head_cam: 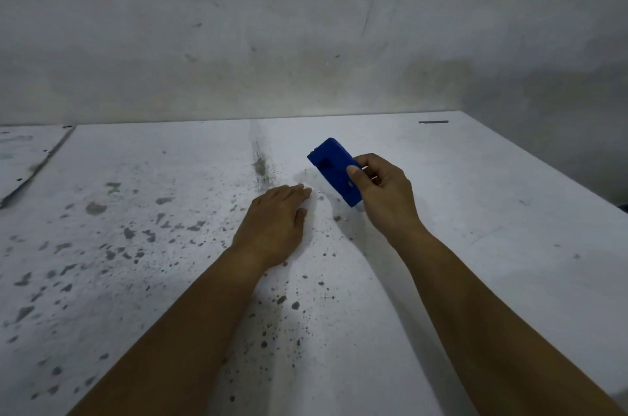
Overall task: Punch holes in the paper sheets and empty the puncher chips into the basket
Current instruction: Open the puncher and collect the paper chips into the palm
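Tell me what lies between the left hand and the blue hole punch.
Only bare, speckled table shows in the head view between the left hand and the blue hole punch held in the right hand.

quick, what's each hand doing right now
Left hand: open, flat, palm down on the white table, holding nothing.
Right hand: fingers closed around the blue hole puncher, tilted, raised off the table.

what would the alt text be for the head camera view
A person's right hand holds a blue hole puncher tilted above a white, speckled table, while the left hand lies flat, palm down, on the table beside it. A stained grey wall stands behind; no basket is in view.
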